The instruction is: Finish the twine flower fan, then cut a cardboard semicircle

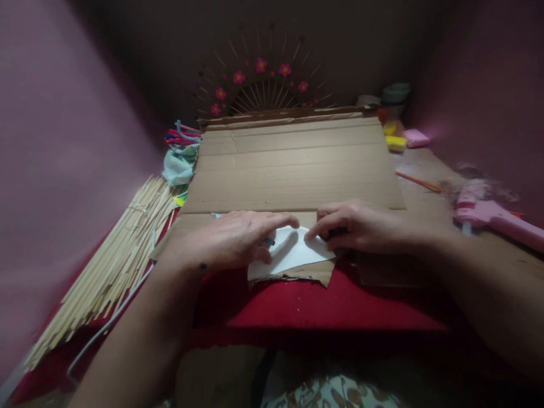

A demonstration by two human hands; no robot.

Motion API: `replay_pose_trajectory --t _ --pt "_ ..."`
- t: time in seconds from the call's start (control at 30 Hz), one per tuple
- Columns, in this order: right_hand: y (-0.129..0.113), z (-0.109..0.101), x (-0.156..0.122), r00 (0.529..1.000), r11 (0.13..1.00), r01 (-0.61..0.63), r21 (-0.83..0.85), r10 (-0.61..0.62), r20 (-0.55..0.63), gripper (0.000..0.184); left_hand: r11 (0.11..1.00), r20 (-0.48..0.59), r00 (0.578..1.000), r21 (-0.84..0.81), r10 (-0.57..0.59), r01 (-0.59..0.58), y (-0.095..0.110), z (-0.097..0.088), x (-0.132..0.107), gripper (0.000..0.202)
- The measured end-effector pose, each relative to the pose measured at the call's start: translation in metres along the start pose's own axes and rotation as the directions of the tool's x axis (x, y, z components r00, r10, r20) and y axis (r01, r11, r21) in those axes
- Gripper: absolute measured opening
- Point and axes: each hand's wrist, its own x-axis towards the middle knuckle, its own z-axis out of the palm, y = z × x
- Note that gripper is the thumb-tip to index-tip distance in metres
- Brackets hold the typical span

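A small piece of white paper with a curved upper edge lies over a torn strip of cardboard at the front of the work area. My left hand reaches over the paper's left side, index finger stretched along its top, thumb near its left edge. A thin blue pencil runs under that hand; its other end shows between the fingers, and its middle is hidden. My right hand has curled fingers pressed on the paper's upper right edge, the index tip touching it.
A large cardboard sheet covers the red cloth. Bundled wooden sticks and a white cord lie left. To the right are a pink glue gun, an orange stick and a yellow pack. A flowered fan decoration stands behind.
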Motion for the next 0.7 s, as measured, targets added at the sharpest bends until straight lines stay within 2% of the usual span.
replay_pose_trajectory --t 0.1,0.3,0.53,0.7 --pt "0.000 0.000 0.000 1.000 1.000 0.002 -0.003 -0.002 -0.002 0.029 0.998 0.049 0.998 -0.048 0.040 -0.038 -0.002 0.000 -0.001 0.053" --pt "-0.001 0.000 -0.001 1.000 0.999 -0.008 -0.036 0.008 0.000 0.028 0.993 0.015 0.997 -0.096 0.076 -0.074 -0.009 0.004 0.001 0.051" --pt "0.001 0.004 -0.001 0.999 0.996 0.015 -0.083 -0.018 -0.032 0.029 0.993 0.021 0.997 -0.098 0.068 -0.065 -0.005 0.002 0.002 0.050" --pt "0.002 0.010 -0.001 0.986 0.979 0.107 -0.171 -0.127 -0.109 0.033 0.990 0.024 0.996 -0.115 0.081 -0.077 -0.005 0.001 0.001 0.049"
